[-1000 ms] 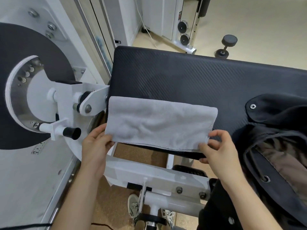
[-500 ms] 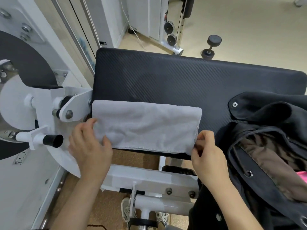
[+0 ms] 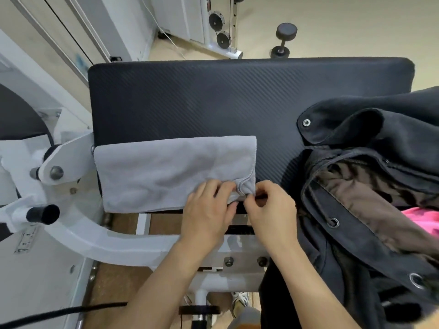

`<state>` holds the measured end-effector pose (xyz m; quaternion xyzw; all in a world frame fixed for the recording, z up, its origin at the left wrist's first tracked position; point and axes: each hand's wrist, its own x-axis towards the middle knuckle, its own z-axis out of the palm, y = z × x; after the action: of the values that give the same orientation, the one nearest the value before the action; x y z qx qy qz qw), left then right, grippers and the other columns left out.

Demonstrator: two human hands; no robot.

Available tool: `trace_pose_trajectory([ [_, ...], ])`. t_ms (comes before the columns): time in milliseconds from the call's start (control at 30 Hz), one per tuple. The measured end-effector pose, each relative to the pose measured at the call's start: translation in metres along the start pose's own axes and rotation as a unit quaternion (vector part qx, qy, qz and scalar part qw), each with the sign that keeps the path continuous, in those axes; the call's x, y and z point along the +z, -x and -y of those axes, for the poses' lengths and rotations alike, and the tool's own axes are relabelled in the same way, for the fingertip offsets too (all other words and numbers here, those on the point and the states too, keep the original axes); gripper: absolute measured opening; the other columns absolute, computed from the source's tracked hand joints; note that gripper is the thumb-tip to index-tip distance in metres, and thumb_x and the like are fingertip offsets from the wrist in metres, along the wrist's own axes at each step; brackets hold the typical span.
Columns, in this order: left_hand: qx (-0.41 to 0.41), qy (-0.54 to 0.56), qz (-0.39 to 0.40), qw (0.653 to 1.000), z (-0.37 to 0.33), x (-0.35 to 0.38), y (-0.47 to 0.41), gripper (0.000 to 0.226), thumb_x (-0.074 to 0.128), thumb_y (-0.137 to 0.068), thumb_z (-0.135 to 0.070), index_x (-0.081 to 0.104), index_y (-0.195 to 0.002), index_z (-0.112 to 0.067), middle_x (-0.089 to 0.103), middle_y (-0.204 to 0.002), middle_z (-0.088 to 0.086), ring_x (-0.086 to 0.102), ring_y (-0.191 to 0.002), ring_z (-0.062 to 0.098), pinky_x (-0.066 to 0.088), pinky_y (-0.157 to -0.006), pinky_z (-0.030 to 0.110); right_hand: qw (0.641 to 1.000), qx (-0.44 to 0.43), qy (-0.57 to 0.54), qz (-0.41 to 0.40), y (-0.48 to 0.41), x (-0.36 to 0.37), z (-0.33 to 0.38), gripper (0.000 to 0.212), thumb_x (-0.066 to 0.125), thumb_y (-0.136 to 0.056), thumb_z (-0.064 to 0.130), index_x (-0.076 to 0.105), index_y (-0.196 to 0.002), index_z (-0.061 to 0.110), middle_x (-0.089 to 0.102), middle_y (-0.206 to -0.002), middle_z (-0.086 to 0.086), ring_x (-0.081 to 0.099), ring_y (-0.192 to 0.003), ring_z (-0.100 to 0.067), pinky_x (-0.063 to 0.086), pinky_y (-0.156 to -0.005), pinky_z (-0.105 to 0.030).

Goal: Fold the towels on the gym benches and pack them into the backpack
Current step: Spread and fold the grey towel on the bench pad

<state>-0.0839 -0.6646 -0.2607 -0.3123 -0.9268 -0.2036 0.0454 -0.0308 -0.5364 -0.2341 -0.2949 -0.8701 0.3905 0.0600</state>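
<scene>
On the black padded table (image 3: 237, 96) in a gym room, a grey towel (image 3: 166, 172), already folded into a band, lies along the near edge with its long axis running left to right, its left end at the table's left edge. Both hands meet at its near right corner: the left hand (image 3: 209, 210) and right hand (image 3: 270, 210) each have fingers (image 3: 225, 186) pinched on the cloth there. The open backpack (image 3: 370, 205) sits just right of that corner, so the right hand is nearer, and the next fold likely carries this end leftward.

Even soft indoor light, faint shadows, wide-angle edge bending, slight blur
</scene>
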Motion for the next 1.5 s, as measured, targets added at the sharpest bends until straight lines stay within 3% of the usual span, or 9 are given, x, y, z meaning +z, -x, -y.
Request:
trace_pose_trajectory([
  [133, -0.023, -0.013, -0.002, 1.0, -0.003, -0.002, -0.005, 0.045, 0.072, -0.072, -0.025, 0.049, -0.11, -0.021, 0.062, -0.098, 0.001, 0.059, -0.084, 0.026, 0.05, -0.063, 0.036, 0.946, 0.122, -0.301, 0.023, 0.007, -0.004, 0.004, 0.017, 0.064, -0.082, -0.002, 0.072, -0.082, 0.013, 0.073, -0.077, -0.004, 0.069, -0.074, -0.016, 0.057, -0.072, -0.032],
  [300, -0.076, 0.091, -0.03, 0.993, -0.003, -0.006, -0.006, 0.023, 0.055, -0.08, -0.028, 0.056, -0.102, -0.02, 0.064, -0.091, -0.004, 0.053, -0.085, 0.016, 0.039, -0.065, 0.027, 0.898, 0.187, -0.396, 0.037, 0.007, -0.006, 0.009, 0.026, 0.05, -0.089, -0.009, 0.072, -0.085, 0.003, 0.074, -0.084, -0.012, 0.07, -0.078, -0.017, 0.059, -0.075, -0.025],
  [500, -0.127, 0.141, -0.002, 0.982, -0.002, -0.01, -0.006, 0.023, 0.065, -0.081, -0.019, 0.054, -0.099, -0.028, 0.051, -0.088, -0.02, 0.046, -0.081, 0.003, 0.033, -0.066, 0.023, 0.705, 0.335, -0.607, 0.153, -0.002, -0.019, 0.015, 0.018, 0.056, -0.093, 0.005, 0.071, -0.102, -0.002, 0.074, -0.094, -0.019, 0.07, -0.079, -0.021, 0.059, -0.075, -0.027],
  [633, -0.149, 0.154, 0.018, 0.977, -0.003, -0.014, -0.007, 0.023, 0.067, -0.082, -0.025, 0.052, -0.097, -0.034, 0.05, -0.079, -0.022, 0.044, -0.076, 0.002, 0.034, -0.062, 0.021, 0.762, 0.313, -0.552, 0.129, -0.006, -0.018, 0.016, 0.017, 0.064, -0.085, -0.004, 0.071, -0.1, -0.003, 0.072, -0.085, -0.012, 0.063, -0.069, -0.014, 0.057, -0.064, -0.02],
  [767, -0.141, 0.161, 0.027, 0.976, -0.002, -0.018, -0.009, 0.028, 0.069, -0.081, -0.029, 0.051, -0.098, -0.041, 0.052, -0.082, -0.023, 0.048, -0.076, 0.003, 0.041, -0.063, 0.022, 0.864, 0.283, -0.412, 0.059, -0.006, -0.016, 0.013, 0.014, 0.065, -0.081, -0.008, 0.069, -0.092, 0.001, 0.063, -0.077, -0.01, 0.059, -0.063, -0.014, 0.054, -0.053, -0.022],
  [967, -0.126, 0.153, 0.031, 0.98, -0.001, -0.017, -0.008, 0.025, 0.069, -0.082, -0.028, 0.055, -0.098, -0.04, 0.049, -0.082, -0.023, 0.048, -0.08, -0.002, 0.039, -0.062, 0.022, 0.916, 0.245, -0.316, 0.031, -0.009, -0.014, 0.013, 0.019, 0.061, -0.077, -0.004, 0.06, -0.075, 0.015, 0.06, -0.065, -0.005, 0.059, -0.054, -0.018, 0.055, -0.056, -0.033],
  [1100, -0.104, 0.168, 0.029, 0.98, -0.003, -0.02, -0.006, 0.018, 0.067, -0.081, -0.03, 0.058, -0.096, -0.037, 0.047, -0.081, -0.025, 0.046, -0.082, -0.003, 0.038, -0.063, 0.02, 0.986, 0.137, -0.094, 0.002, -0.007, -0.014, 0.012, 0.011, 0.056, -0.079, 0.02, 0.061, -0.071, 0.025, 0.062, -0.069, 0.001, 0.059, -0.071, -0.019, 0.052, -0.069, -0.04],
  [1367, -0.224, 0.284, -0.076, 0.929, -0.014, -0.031, -0.013, 0.023, 0.062, -0.09, -0.017, 0.048, -0.081, -0.034, 0.054, -0.073, -0.008, 0.05, -0.068, 0.009, 0.039, -0.061, 0.018, 0.994, 0.028, -0.1, -0.017, -0.014, -0.019, 0.018, 0.011, 0.064, -0.085, 0.021, 0.059, -0.076, 0.025, 0.06, -0.06, 0.002, 0.058, -0.059, -0.012, 0.05, -0.062, -0.034],
  [1500, -0.034, 0.137, -0.12, 0.983, -0.013, -0.04, -0.01, 0.018, 0.057, -0.08, -0.019, 0.046, -0.092, -0.027, 0.052, -0.081, -0.005, 0.045, -0.074, 0.012, 0.037, -0.064, 0.022, 0.889, 0.172, -0.381, 0.189, -0.028, -0.031, 0.038, 0.042, 0.051, -0.097, 0.042, 0.07, -0.093, 0.005, 0.069, -0.069, -0.004, 0.067, -0.063, -0.019, 0.051, -0.058, -0.03],
])
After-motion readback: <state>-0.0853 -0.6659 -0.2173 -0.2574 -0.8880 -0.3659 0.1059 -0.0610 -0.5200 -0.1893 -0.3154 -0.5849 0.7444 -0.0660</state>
